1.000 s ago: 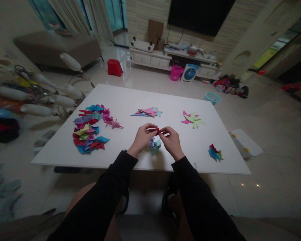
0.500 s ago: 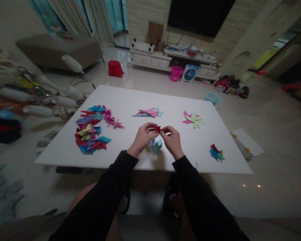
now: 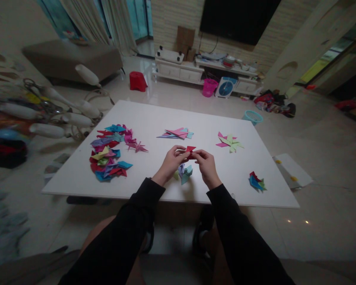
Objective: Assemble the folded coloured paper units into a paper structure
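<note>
Both hands meet above the white table (image 3: pixel 154 118), pinching a small folded red paper piece (image 3: pixel 190 149) between them. My left hand (image 3: pixel 171 162) grips its left side with curled fingers. My right hand (image 3: pixel 207 166) holds its right side. Just below the hands, a small folded piece in purple and teal paper (image 3: pixel 184 172) lies on the table near the front edge. Black sleeves cover both forearms.
A big heap of coloured folded papers (image 3: pixel 108 158) lies at the table's left. A pink and blue stack (image 3: pixel 175 133) sits mid-table, green and pink shapes (image 3: pixel 229 141) to its right, a red-blue piece (image 3: pixel 256 181) at the front right. White lamp arms (image 3: pixel 62 114) reach in from the left.
The red piece has been turned between the fingers and sits a little higher. Both hands have shifted slightly right and up. The camera view has drifted a little.
</note>
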{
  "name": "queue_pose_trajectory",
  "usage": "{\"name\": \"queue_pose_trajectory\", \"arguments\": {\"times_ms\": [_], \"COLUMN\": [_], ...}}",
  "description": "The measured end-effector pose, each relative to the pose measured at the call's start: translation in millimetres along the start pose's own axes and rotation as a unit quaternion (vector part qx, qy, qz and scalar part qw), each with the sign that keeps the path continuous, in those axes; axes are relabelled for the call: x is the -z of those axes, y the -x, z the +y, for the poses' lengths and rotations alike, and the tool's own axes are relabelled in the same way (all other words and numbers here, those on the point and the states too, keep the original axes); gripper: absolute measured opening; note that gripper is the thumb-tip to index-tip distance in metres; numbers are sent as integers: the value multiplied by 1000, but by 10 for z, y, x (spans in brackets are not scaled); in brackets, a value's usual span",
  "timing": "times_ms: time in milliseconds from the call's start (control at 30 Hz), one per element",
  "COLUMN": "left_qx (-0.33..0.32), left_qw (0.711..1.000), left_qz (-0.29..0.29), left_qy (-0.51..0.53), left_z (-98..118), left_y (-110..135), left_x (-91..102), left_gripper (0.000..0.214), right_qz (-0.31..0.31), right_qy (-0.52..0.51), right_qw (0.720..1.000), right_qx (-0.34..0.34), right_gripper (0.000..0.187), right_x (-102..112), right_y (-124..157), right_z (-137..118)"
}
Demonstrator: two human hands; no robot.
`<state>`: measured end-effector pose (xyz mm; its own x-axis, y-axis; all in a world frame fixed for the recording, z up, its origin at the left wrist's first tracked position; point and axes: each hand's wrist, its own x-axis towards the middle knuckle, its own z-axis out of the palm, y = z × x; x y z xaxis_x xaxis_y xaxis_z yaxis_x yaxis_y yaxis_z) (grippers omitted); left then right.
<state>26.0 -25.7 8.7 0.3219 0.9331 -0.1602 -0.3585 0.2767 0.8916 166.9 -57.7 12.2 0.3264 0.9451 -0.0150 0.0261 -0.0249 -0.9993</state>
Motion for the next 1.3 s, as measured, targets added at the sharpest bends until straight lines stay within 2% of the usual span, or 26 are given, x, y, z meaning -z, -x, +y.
{"name": "queue_pose_trajectory", "arguments": {"times_ms": [500, 667, 867, 1100, 1300], "left_qx": [-23, -38, -4, -21, -27], "left_qw": [999, 999, 1000, 999, 999], "left_qz": [15, 17, 12, -3, -3], "left_qy": [-38, -35, -2, -25, -25], "left_z": [-1, 35, 89, 21, 12], "left_y": [18, 38, 38, 26, 28], "left_x": [0, -13, 19, 29, 21], "left_gripper": [39, 44, 33, 33, 35], "right_qz": [16, 20, 15, -11, -8], "right_qy": [12, -32, -67, -86, -94], "right_qw": [1000, 999, 997, 995, 994], "right_qx": [9, -23, -42, -51, -55], "right_gripper": [19, 19, 20, 17, 17], "right_x": [-5, -6, 9, 0, -7], "right_y": [6, -15, -24, 7, 12], "right_z": [-31, 8, 8, -40, -24]}}
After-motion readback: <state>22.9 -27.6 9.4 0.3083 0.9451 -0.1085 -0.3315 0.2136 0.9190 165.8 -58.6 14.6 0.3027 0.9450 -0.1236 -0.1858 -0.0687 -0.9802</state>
